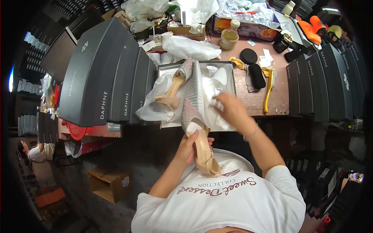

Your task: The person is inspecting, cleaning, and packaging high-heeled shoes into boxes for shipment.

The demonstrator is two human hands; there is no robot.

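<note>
My left hand [187, 149] is closed round a beige pointed-toe pump [203, 152] with a glittery pinkish toe. Its toe points away from me, over the near edge of an open grey shoe box [234, 83]. The matching pump [178, 80] lies in the left part of the box, on white tissue paper [149, 101] that spills over the side. A pale ribbed sheet [197, 83] stands between the box's two halves. Over the right half, near crumpled white paper [220, 75], hovers my right hand [232, 110]. Its fingers are bent and smeared by motion, so any hold is hidden.
Dark shoe boxes stand in rows at left [93, 73] and right [328, 81]. Right of the open box lie a yellow-handled brush [268, 93], a black oval pad [256, 75] and a jar [229, 38]. A plastic bag [190, 47] lies behind it.
</note>
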